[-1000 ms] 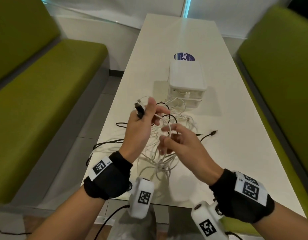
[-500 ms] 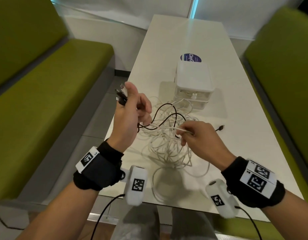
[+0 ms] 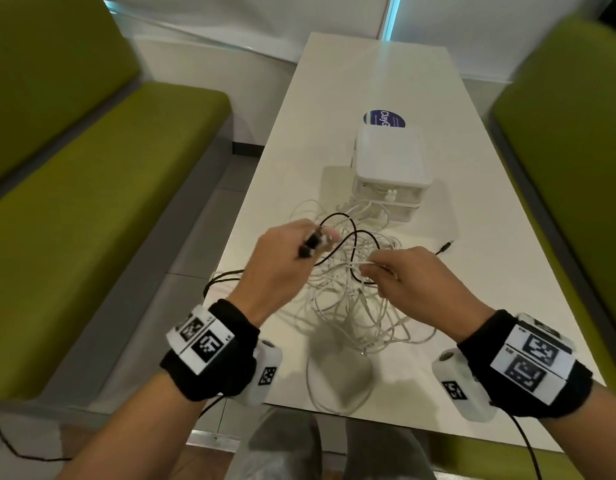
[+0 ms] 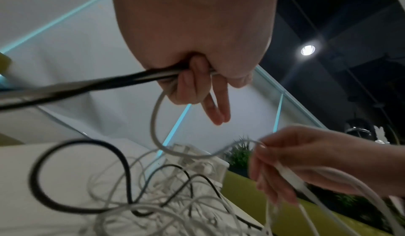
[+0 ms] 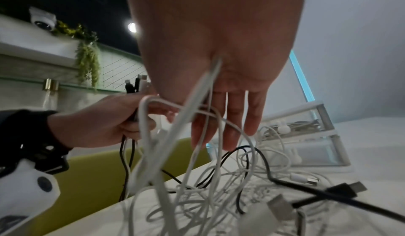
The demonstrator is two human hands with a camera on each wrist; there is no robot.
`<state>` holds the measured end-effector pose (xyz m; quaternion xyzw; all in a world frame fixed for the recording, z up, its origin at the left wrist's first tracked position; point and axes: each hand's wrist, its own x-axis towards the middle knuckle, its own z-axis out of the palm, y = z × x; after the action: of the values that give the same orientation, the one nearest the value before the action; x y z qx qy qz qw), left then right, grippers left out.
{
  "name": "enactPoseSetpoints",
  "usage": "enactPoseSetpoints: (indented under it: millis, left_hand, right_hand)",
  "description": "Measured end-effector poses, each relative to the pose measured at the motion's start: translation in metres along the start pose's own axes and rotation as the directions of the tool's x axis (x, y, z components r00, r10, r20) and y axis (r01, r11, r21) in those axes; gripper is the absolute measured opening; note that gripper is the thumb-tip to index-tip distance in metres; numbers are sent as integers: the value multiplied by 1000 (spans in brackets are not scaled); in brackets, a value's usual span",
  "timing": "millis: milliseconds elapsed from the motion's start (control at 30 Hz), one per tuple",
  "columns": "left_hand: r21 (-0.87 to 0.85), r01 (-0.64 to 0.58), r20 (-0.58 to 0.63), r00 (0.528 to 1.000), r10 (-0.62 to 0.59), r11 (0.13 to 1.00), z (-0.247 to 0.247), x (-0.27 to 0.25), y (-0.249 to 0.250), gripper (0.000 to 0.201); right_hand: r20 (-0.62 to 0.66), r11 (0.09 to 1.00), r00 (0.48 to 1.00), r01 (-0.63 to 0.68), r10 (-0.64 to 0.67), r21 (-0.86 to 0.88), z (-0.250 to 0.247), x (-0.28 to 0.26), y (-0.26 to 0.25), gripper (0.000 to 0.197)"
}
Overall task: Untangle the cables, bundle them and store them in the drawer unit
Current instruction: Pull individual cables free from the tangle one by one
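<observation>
While your left hand was raised toward the upper left of the head view half a second ago, it now sits lower and nearer the middle, close to your right hand — the gap between the two has shrunk. It grips a cluster of plug ends, black and white, with their cords trailing from the fist. Your right hand pinches a white cable between thumb and forefinger, its other fingers hanging fairly straight in the right wrist view. That reads as you feeding slack back to free a strand; the untangling is far from done.

The cable tangle lies on the white table at centre frame, mostly white loops with a black cable arching through them. Just beyond it stands the drawer unit, both drawers closed, some white cord visible inside the clear upper one. A blue round sticker sits behind it.

In the way — the black loops cross over the white strand you hold, and a loose black plug lies at right, ready to snag.
</observation>
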<state>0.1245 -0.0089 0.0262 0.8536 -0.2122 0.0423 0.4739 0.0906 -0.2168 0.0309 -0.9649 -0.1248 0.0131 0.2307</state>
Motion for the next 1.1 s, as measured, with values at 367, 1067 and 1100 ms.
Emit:
enactPoseSetpoints:
  millis: [367, 1067, 1100]
  left_hand:
    - [326, 14, 139, 988, -63, 945, 8, 11, 6, 19]
    - [-466, -68, -495, 847, -196, 882, -43, 29, 23, 40]
    - [-408, -12, -470, 860, -199, 913, -41, 29, 14, 37]
  right_hand:
    - [-81, 999, 995, -52, 53, 11, 14, 7, 1, 30]
    - [-312, 975, 948, -126, 64, -184, -14, 11, -2, 27]
    - [-291, 976, 954, -127, 71, -178, -11, 11, 0, 30]
